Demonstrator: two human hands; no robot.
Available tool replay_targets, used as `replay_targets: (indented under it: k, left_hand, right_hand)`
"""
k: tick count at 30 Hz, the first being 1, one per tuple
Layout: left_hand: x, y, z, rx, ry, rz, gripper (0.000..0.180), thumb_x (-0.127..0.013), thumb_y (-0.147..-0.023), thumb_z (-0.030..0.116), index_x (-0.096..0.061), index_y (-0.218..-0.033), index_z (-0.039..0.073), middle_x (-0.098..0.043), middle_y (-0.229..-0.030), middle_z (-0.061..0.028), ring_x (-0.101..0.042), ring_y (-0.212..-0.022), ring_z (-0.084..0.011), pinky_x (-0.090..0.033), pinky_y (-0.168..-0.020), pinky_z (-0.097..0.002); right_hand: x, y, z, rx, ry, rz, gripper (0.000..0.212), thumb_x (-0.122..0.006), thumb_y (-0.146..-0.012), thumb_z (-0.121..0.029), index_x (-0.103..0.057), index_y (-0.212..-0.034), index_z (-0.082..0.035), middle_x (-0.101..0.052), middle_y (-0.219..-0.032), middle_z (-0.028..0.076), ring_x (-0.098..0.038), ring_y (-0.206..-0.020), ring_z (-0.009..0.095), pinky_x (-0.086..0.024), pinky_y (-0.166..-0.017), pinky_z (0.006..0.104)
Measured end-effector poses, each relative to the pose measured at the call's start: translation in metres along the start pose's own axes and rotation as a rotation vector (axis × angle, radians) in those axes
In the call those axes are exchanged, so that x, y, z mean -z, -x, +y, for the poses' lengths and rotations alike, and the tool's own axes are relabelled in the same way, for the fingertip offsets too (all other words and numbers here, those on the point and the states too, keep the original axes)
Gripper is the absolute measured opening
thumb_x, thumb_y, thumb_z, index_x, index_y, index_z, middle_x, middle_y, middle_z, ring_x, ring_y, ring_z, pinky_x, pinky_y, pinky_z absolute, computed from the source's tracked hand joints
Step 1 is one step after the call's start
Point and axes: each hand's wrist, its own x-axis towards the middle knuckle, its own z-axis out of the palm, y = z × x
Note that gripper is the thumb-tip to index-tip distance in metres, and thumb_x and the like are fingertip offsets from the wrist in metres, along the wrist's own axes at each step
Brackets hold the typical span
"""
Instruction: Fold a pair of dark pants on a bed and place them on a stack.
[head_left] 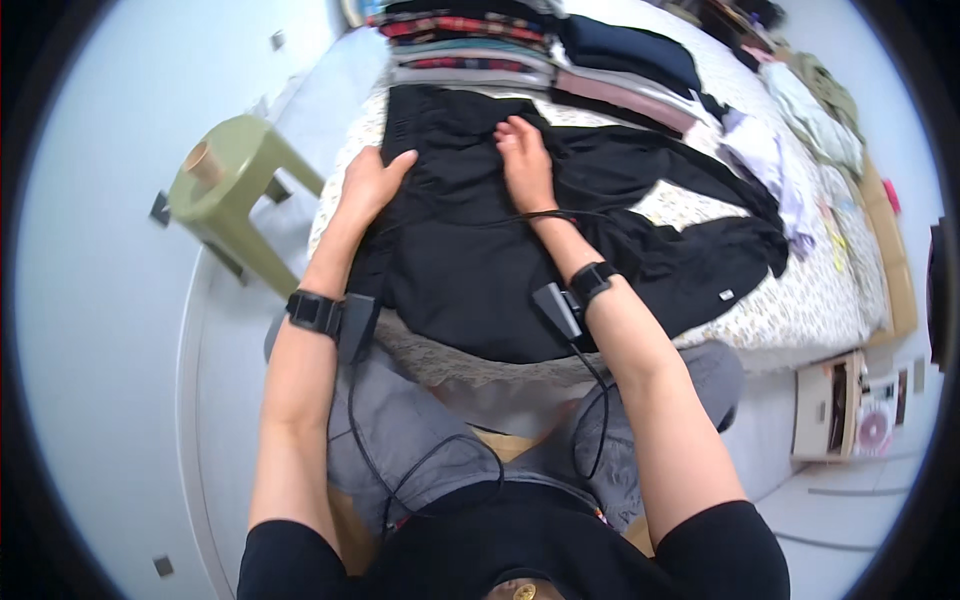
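Black cloth first: a pair of trousers (460, 290) lay spread over the near part of the bed (845, 300), waistband toward the bed's left edge, legs running toward its right. A small white tag (727, 295) showed on the nearer leg. Our left hand (370, 188) was at the waistband, by the bed's left edge, thumb held out from the other fingers; we could not tell whether these gripped cloth. Our right hand (527, 170) was over the trousers, farther in from that edge, fingers extended and slightly apart. Both wrists wore black bands, the left band (315, 312) and the right band (592, 282), with dark cables hanging. Toward the bed's far side we noted a tall stack of folded clothes (468, 50), some plaid, and a lower pile (630, 60), navy over white and dusty pink. Loose pale garments (770, 165) lay toward the bed's right side. Left of the bed stood an olive-green stool (240, 160), bearing a brown cylinder (203, 165).
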Motion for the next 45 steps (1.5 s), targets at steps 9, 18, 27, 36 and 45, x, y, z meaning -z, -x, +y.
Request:
replay_targets:
  k: [9,18,27,36,45]
  left_hand:
    - [0.026,-0.039,-0.093,-0.037,-0.250,0.042,0.049,-0.052,-0.087,0.042,-0.060,-0.089,-0.006,-0.060,-0.089,-0.0283,-0.057,-0.090,-0.0437,-0.044,-0.078,-0.0471]
    - [0.044,0.035,0.005,-0.275,0.117,0.041,0.049,-0.040,-0.097,0.035,-0.045,-0.129,-0.001,-0.050,-0.128,-0.0207,-0.044,-0.122,-0.0344,-0.034,-0.101,-0.0359]
    - [-0.005,0.030,0.010,-0.316,-0.202,-0.194,0.052,-0.023,-0.100,0.036,-0.033,-0.138,0.002,-0.034,-0.143,-0.0142,-0.024,-0.136,-0.0263,-0.016,-0.111,-0.0385]
    - [-0.028,0.020,-0.001,-0.349,-0.061,-0.135,0.050,-0.022,-0.100,0.034,-0.034,-0.139,0.005,-0.036,-0.142,-0.0124,-0.026,-0.135,-0.0254,-0.015,-0.111,-0.0362]
    - [-0.017,0.017,-0.014,-0.355,0.014,-0.154,0.052,-0.025,-0.099,0.037,-0.036,-0.138,0.003,-0.037,-0.142,-0.0116,-0.030,-0.133,-0.0245,-0.019,-0.110,-0.0338]
  right_hand:
    - [0.037,0.014,-0.064,0.282,0.552,-0.531,0.042,-0.052,-0.089,-0.026,-0.047,-0.123,0.000,-0.051,-0.123,0.021,-0.049,-0.114,0.035,-0.040,-0.097,0.0389]
    - [0.310,0.003,-0.082,-0.080,0.628,-0.050,0.022,-0.053,-0.088,-0.014,-0.065,-0.101,-0.001,-0.069,-0.088,0.011,-0.066,-0.082,0.018,-0.051,-0.074,0.0300]
    - [0.564,0.065,-0.011,-0.670,1.151,0.620,0.041,-0.055,-0.081,-0.032,-0.065,-0.087,0.007,-0.066,-0.079,0.021,-0.066,-0.074,0.029,-0.050,-0.068,0.0350]
    - [0.551,0.043,-0.047,-0.668,0.481,0.731,0.024,-0.071,-0.070,-0.022,-0.059,-0.076,-0.002,-0.056,-0.073,0.008,-0.049,-0.056,0.018,-0.041,-0.051,0.0332]
    - [0.673,0.032,-0.132,-0.346,0.722,0.613,0.023,-0.056,-0.082,-0.023,-0.070,-0.093,-0.009,-0.058,-0.068,-0.001,-0.049,-0.054,0.008,-0.039,-0.046,0.0221]
